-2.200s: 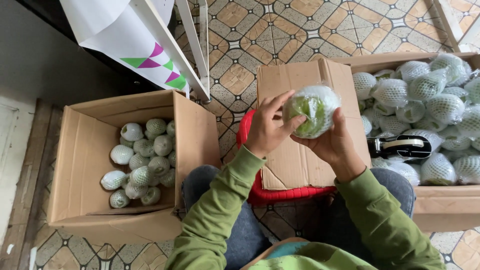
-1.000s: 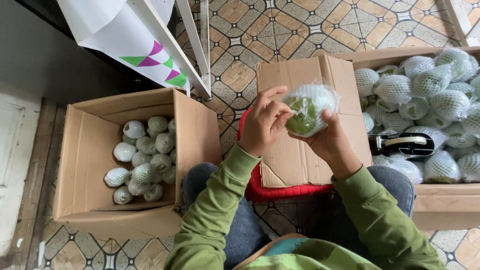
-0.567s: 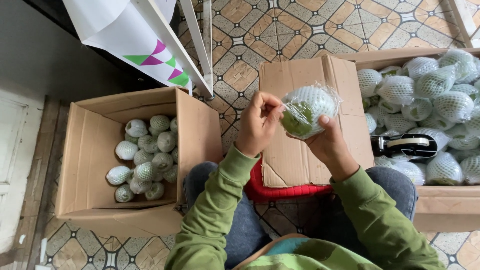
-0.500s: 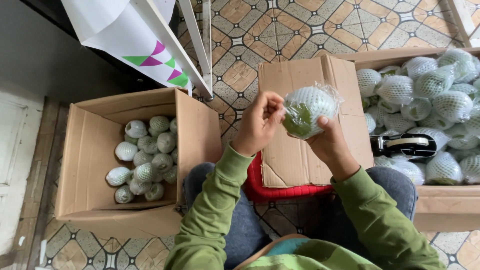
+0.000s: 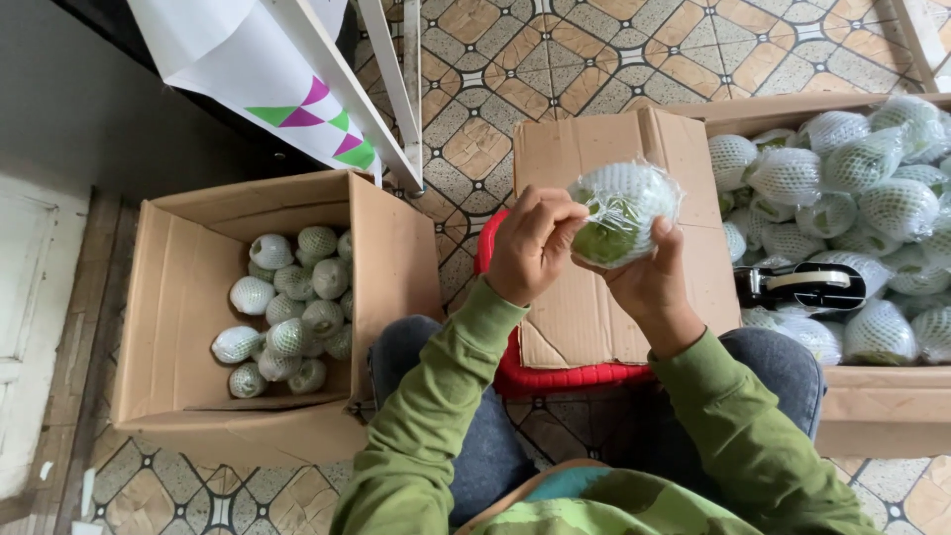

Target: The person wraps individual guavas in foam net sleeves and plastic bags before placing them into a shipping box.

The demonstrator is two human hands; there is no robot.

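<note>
My right hand [image 5: 649, 282] cups the wrapped green fruit [image 5: 622, 213] from below, fingers clamped on it, above the cardboard sheet [image 5: 594, 307]. My left hand [image 5: 530, 248] lies directly left, fingers pinched together on the plastic film's near edge.

green fruit [image 5: 616, 218], foam-netted, plastic-wrapped, held above cardboard sheet

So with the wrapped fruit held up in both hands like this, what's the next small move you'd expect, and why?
Probably a tuck or twist of the loose film with the left hand. Its fingers pinch the clear wrap at the side of the green fruit, which the right hand cradles from below. The film looks wrinkled and not yet smoothed down, and the tape dispenser lies untouched in the box on the right.
</note>
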